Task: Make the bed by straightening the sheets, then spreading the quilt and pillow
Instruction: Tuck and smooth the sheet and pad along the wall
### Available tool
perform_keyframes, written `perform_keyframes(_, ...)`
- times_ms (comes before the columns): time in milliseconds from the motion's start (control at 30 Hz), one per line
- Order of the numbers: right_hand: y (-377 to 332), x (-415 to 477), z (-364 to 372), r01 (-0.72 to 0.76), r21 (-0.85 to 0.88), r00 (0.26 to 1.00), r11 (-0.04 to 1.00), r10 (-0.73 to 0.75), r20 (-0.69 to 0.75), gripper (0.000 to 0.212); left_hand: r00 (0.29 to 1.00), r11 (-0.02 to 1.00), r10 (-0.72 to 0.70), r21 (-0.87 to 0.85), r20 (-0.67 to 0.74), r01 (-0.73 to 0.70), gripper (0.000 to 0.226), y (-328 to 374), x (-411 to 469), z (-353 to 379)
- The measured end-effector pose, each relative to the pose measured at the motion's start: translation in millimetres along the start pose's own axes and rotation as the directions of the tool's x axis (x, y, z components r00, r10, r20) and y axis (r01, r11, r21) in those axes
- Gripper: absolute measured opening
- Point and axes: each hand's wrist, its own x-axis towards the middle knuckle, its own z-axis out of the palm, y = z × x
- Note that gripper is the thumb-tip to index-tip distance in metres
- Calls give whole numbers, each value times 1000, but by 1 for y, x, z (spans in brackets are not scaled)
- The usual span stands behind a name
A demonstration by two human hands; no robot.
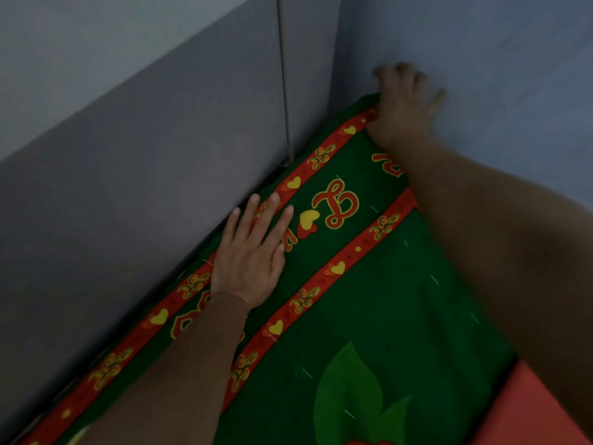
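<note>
Straightening the sheets: the left hand (248,258) lies flat, fingers straight, on the green sheet (369,316) at nine o'clock. The blurred right hand (404,107), seemingly spread and holding nothing, presses the sheet's one-o'clock corner. Next, that corner needs tucking and smoothing.

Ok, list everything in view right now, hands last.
sheet: one, green with red bands and yellow hearts, spread on the bed into the wall corner
walls: two, grey-blue, meeting behind the sheet's far corner
thin strip: one, grey, running down the left wall to the bed
pink surface: one, pinkish red, bottom right beside the sheet; unidentifiable
left hand: one, flat on the sheet near the left wall, fingers straight
right hand: one, blurred, at the sheet's far corner, fingers spread
</note>
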Motion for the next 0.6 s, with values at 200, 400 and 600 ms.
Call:
perform_keyframes(200, 1, 1, 26, -277, 383, 915, 881, 120, 386, 67, 1000, 1000, -1, -5, 2, 1, 58, 1, -1, -2)
perform_keyframes(400, 5, 12, 28, -242, 439, 851, 865, -29, 525, 53, 1000, 1000, -5, 5, 20, 4, 58, 1, 2, 0)
perform_keyframes(600, 10, 38, 19, 338, 64, 853, 939, -335, 401, 62, 1000, 1000, 2, -13, 13, -2, 57, -1, 1, 3)
